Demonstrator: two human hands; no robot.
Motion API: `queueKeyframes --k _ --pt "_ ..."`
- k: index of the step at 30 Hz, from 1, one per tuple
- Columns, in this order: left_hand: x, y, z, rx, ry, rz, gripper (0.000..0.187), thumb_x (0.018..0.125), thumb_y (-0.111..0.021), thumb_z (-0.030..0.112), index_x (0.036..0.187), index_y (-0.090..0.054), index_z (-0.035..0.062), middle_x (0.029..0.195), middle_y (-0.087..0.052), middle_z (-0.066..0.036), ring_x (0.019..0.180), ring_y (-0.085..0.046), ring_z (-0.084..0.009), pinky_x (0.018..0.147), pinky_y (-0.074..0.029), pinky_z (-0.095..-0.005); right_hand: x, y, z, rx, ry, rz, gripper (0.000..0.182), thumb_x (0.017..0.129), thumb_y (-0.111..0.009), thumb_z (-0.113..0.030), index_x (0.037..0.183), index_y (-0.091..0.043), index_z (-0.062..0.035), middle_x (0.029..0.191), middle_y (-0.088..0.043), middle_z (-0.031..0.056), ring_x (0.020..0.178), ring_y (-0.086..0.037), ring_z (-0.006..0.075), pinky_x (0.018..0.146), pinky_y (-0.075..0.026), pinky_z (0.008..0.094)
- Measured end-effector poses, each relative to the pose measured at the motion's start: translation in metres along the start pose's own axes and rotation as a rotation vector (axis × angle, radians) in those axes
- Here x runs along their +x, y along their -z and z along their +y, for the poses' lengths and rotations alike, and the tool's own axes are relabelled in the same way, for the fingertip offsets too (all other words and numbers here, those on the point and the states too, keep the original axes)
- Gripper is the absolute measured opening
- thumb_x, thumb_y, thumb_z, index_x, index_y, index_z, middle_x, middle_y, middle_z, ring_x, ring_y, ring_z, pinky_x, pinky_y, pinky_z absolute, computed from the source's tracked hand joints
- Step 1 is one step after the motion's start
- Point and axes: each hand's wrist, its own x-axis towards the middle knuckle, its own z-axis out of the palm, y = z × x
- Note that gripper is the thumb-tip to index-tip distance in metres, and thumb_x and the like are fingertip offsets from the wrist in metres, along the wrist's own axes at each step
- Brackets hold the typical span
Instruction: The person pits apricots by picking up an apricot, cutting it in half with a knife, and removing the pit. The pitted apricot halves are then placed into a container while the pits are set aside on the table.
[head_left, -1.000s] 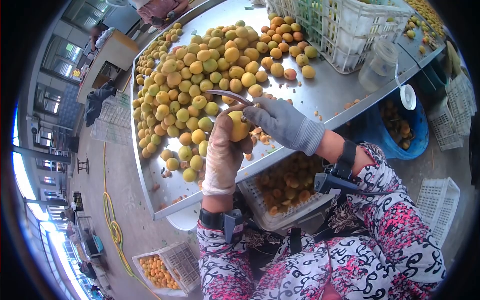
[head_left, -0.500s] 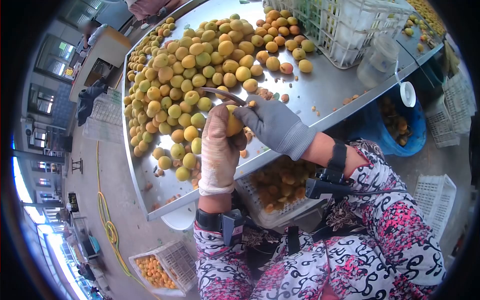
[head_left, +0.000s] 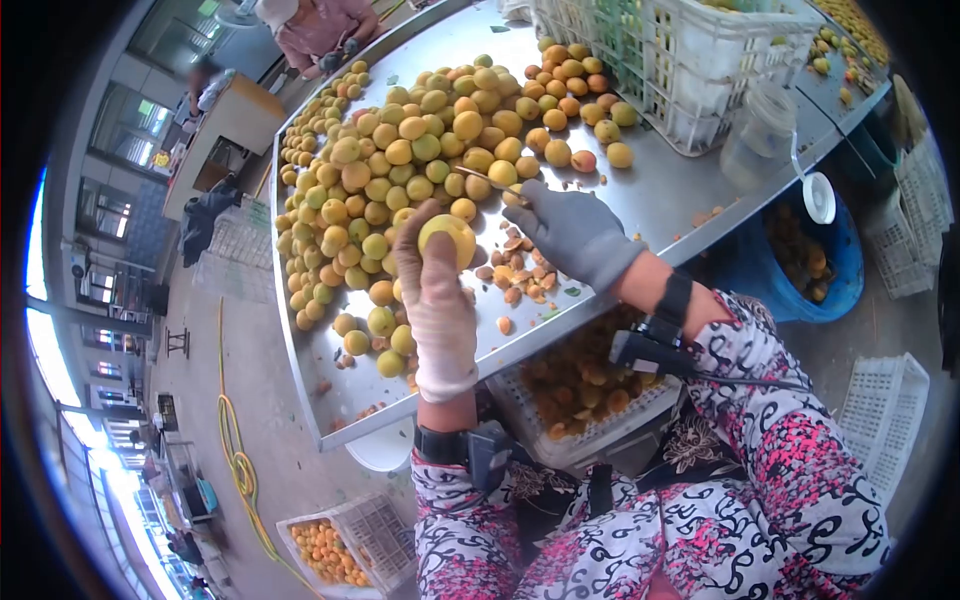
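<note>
Between the thumb and fingers of my left hand (head_left: 437, 300), in a stained white glove, sits a yellow apricot (head_left: 450, 240). My right hand (head_left: 580, 232), in a grey glove, is closed round the handle of a small curved knife (head_left: 484, 178). The blade points up and left over the fruit, apart from the held apricot. A big heap of yellow-orange apricots (head_left: 400, 150) covers the left of the metal table (head_left: 660, 180). Between my hands lies a small pile of brown pits (head_left: 517, 272) on the tabletop.
White plastic crates (head_left: 690, 60) and a clear jar (head_left: 760, 130) stand at the table's right. Below are a blue tub (head_left: 835, 290) with fruit scraps, a crate of apricot halves (head_left: 590, 390), and a crate of orange fruit (head_left: 335, 550). Another person (head_left: 325, 35) is across the table.
My right hand and the knife have drawn away from the apricot, to the right. My left hand still holds the fruit, now turned more into view. The pit pile and the person opposite show more.
</note>
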Motion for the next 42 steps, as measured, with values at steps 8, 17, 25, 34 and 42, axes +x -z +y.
queueKeyframes --k 8,17,25,34,42 --pt "0.018 0.024 -0.021 -0.712 0.227 -0.169 0.051 0.089 -0.061 0.025 0.129 -0.043 -0.0020 0.112 -0.053 -0.014 0.103 -0.054 -0.0262 0.098 -0.042 -0.0420 -0.026 -0.012 -0.019 0.551 0.179 -0.021 0.034 0.093 -0.050 -0.037 0.105 -0.055 -0.0049 0.068 -0.061 0.0181 0.068 -0.062 0.0367 0.062 -0.049 0.0439" --pt "0.016 0.023 -0.019 -0.656 0.179 -0.147 0.050 0.090 -0.060 0.023 0.129 -0.041 -0.0021 0.112 -0.053 -0.014 0.107 -0.053 -0.0248 0.099 -0.043 -0.0426 -0.038 -0.014 -0.033 0.568 0.078 -0.092 0.036 0.094 -0.049 -0.037 0.107 -0.056 -0.0050 0.070 -0.062 0.0206 0.070 -0.062 0.0384 0.063 -0.048 0.0464" --pt "0.012 0.005 -0.022 -0.601 0.184 -0.041 0.042 0.094 -0.052 0.028 0.126 -0.045 0.0019 0.103 -0.056 -0.009 0.096 -0.055 -0.0197 0.094 -0.044 -0.0376 -0.034 -0.037 -0.033 0.597 0.065 -0.012 0.040 0.093 -0.048 -0.037 0.111 -0.055 -0.0015 0.084 -0.063 0.0254 0.079 -0.061 0.0417 0.069 -0.048 0.0455" --pt "-0.003 -0.011 -0.004 -0.254 0.080 -0.038 0.041 0.090 -0.060 0.032 0.117 -0.052 0.0009 0.101 -0.061 -0.008 0.097 -0.057 -0.0175 0.088 -0.045 -0.0297 -0.034 -0.026 -0.024 0.644 0.138 -0.037 0.041 0.093 -0.049 -0.040 0.102 -0.055 -0.0004 0.073 -0.064 0.0190 0.073 -0.064 0.0359 0.066 -0.049 0.0431" --pt "0.012 0.004 -0.011 -0.247 0.101 -0.116 0.047 0.087 -0.063 0.028 0.123 -0.049 0.0009 0.110 -0.059 -0.010 0.105 -0.055 -0.0219 0.096 -0.040 -0.0336 -0.024 -0.011 -0.017 0.570 0.135 -0.045 0.040 0.093 -0.049 -0.041 0.103 -0.055 -0.0025 0.075 -0.063 0.0211 0.075 -0.062 0.0395 0.066 -0.048 0.0462"
